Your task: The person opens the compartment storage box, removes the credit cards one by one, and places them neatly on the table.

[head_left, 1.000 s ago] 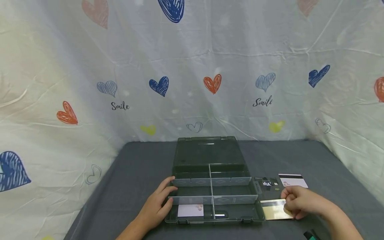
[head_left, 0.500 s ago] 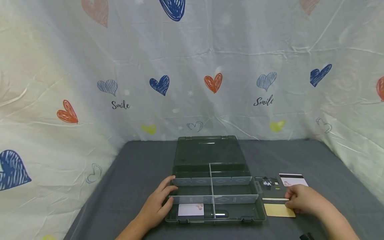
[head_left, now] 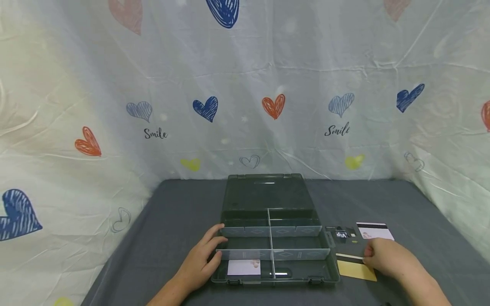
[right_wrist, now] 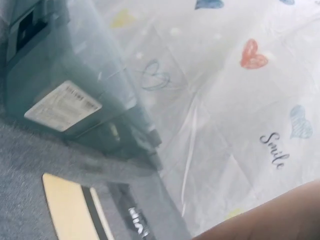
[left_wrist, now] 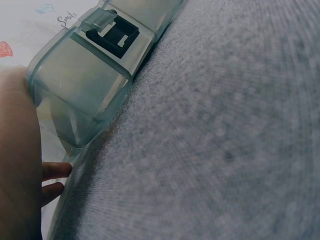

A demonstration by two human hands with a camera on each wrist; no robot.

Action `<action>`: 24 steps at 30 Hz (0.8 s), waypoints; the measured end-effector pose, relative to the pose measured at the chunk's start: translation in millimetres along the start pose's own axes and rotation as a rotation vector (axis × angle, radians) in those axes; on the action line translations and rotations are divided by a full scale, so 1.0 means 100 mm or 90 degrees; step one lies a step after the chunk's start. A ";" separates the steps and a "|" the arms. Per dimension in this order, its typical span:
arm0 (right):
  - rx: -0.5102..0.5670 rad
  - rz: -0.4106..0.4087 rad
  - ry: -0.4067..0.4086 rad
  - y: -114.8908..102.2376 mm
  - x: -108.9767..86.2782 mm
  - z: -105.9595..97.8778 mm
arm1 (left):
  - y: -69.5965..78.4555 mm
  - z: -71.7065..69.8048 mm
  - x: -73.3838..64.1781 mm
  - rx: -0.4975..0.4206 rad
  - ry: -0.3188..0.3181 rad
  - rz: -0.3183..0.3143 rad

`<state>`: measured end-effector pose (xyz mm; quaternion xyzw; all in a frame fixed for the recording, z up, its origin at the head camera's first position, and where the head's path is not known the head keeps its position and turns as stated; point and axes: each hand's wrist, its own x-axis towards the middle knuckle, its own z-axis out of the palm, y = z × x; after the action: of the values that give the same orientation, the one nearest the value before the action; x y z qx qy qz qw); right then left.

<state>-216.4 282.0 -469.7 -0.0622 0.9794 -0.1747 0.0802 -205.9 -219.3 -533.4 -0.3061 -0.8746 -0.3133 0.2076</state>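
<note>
The left hand [head_left: 199,260] rests spread fingers on the left rim of a clear green-grey compartment box [head_left: 275,281], whose lid lies back. In the left wrist view two fingertips [left_wrist: 56,171] show beside the box's wall [left_wrist: 80,75]. My right hand [head_left: 390,260], fingers curled, pinches the upper right corner of a gold card [head_left: 354,270] with a dark stripe. That gold card [right_wrist: 70,212] lies flat beside the box in the right wrist view; the fingertips are out of sight there. One white card [head_left: 243,267] lies in the box's front left compartment.
A dark VIP card [head_left: 342,235] and a white card with a black stripe [head_left: 376,232] lie behind the gold card on the grey cloth [head_left: 183,212]. Upright dividers [head_left: 245,255] split the box. A heart-printed curtain [head_left: 237,76] hangs behind the table.
The gold card has lost its bright sheen and turned slightly, ending a little farther right. My right hand has shifted up along its right edge. The left hand has stayed at the box.
</note>
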 end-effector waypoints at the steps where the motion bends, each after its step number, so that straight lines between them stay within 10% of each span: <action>1: -0.001 -0.003 0.001 -0.01 -0.01 -0.01 | 0.00 0.00 0.00 -0.002 -0.001 -0.002; 24: 0.106 -0.137 0.062 -0.70 -0.17 -0.35 | 0.01 -0.01 -0.01 -0.002 -0.006 -0.021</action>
<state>-199.7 230.4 -410.6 -0.1516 0.9519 -0.2655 0.0184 -204.6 -219.7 -533.3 -0.2935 -0.8800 -0.3168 0.1977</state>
